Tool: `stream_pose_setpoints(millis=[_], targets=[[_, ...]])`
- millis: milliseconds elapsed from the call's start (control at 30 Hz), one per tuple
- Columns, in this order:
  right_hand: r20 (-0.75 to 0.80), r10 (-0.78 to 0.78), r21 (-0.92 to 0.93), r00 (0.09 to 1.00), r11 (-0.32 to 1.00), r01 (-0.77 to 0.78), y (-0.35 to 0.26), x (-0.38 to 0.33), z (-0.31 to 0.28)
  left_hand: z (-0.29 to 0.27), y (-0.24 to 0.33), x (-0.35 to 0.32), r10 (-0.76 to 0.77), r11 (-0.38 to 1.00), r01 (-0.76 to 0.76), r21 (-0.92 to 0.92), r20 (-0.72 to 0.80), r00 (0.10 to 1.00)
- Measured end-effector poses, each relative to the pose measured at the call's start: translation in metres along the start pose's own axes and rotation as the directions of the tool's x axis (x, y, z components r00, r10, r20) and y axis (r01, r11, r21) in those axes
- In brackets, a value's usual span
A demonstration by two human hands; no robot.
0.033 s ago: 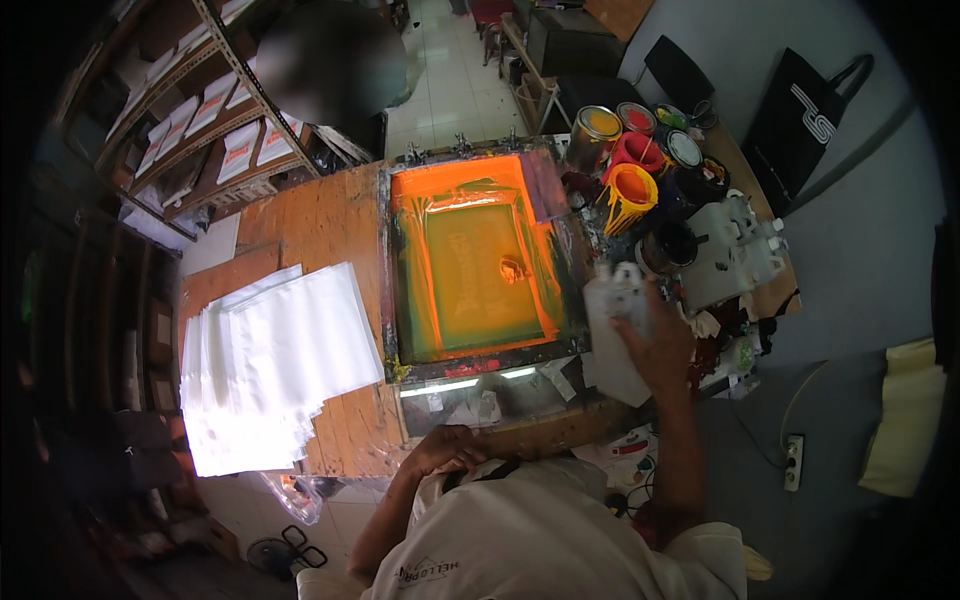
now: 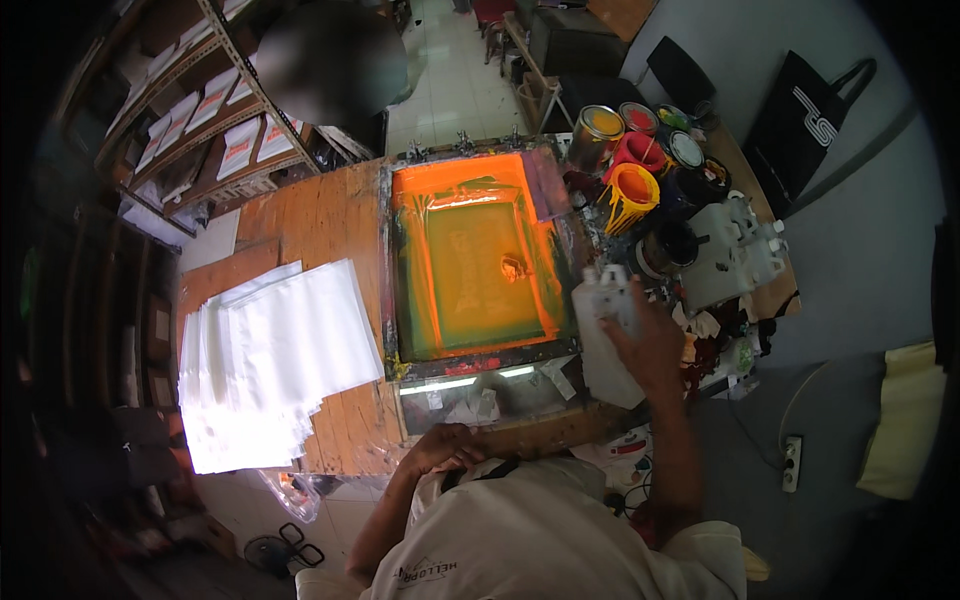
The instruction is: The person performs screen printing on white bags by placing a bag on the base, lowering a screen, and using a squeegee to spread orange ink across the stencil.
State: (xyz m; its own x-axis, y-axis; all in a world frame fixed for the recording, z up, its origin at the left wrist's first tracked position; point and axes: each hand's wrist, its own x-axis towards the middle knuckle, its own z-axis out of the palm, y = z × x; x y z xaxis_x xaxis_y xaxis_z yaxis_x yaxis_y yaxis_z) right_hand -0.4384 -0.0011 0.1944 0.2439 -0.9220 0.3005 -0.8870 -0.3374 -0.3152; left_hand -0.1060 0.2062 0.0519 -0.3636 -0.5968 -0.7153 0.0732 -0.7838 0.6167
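My right hand (image 2: 648, 345) is closed round the side of a translucent white plastic jerrycan (image 2: 600, 350), held upright at the right front corner of a screen-printing frame. The frame (image 2: 391, 300) lies flat on the table, its greenish mesh (image 2: 470, 280) smeared with orange ink (image 2: 455, 175) along the far end and sides. A small orange lump (image 2: 514, 267) sits on the mesh. My left hand (image 2: 445, 448) rests by the table's front edge, close to my shirt, with its fingers curled in and nothing visible in them.
White sheets (image 2: 290, 350) lie fanned on the wooden table (image 2: 310, 215) at left. Paint-covered cans (image 2: 633, 190) and another plastic jerrycan (image 2: 735, 255) crowd the right side. A shelf rack (image 2: 250, 85) stands back left; a black bag (image 2: 800, 125) hangs on the right wall.
My right hand and the jerrycan have shifted slightly to the left, toward the frame. My left hand has stayed in place.
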Motion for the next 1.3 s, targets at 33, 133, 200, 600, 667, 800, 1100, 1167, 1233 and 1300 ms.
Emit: stream_pose_setpoints(millis=[33,133,200,600,667,800,1100,1167,1233,1300], targets=[[0.063,0.018,-0.034,0.998,0.999,-0.016,-0.011,0.004,0.007,-0.002,-0.002,-0.001,0.0,1.0,0.0,-0.014,-0.027,1.0],[0.191,0.015,-0.087,0.982,0.996,0.002,-0.034,0.015,0.025,-0.009,-0.011,-0.007,0.031,0.999,-0.034,-0.04,-0.073,0.997],[0.222,-0.005,-0.083,0.975,0.996,0.024,-0.041,0.022,0.034,-0.015,-0.019,-0.012,0.087,0.996,-0.083,0.036,-0.114,0.99],[0.426,0.05,-0.11,0.903,0.994,-0.003,-0.045,0.04,0.042,-0.022,-0.058,-0.026,0.03,0.982,-0.069,-0.176,-0.218,0.976],[0.412,0.024,-0.049,0.911,0.999,-0.004,-0.042,0.032,0.036,-0.022,-0.055,-0.025,-0.004,0.988,-0.036,-0.151,-0.258,0.966],[0.383,0.076,-0.033,0.92,0.997,-0.068,-0.029,0.01,0.017,-0.026,-0.042,-0.021,-0.137,0.987,0.107,-0.119,-0.285,0.949],[-0.239,0.555,0.47,0.797,0.784,-0.405,0.072,-0.026,-0.033,-0.036,-0.021,-0.01,-0.156,0.988,0.148,-0.053,-0.207,0.966],[-0.281,0.664,0.51,0.693,0.715,-0.478,0.091,-0.026,-0.032,-0.04,-0.023,-0.008,-0.165,0.985,0.155,-0.071,-0.181,0.97],[-0.4,0.626,0.407,0.669,0.776,-0.483,0.1,-0.025,-0.028,-0.045,-0.026,-0.007,-0.179,0.98,0.165,-0.111,-0.13,0.975],[-0.412,0.618,0.436,0.669,0.779,-0.451,0.099,-0.021,-0.025,-0.048,-0.03,-0.007,-0.197,0.972,0.179,-0.149,-0.12,0.973]])
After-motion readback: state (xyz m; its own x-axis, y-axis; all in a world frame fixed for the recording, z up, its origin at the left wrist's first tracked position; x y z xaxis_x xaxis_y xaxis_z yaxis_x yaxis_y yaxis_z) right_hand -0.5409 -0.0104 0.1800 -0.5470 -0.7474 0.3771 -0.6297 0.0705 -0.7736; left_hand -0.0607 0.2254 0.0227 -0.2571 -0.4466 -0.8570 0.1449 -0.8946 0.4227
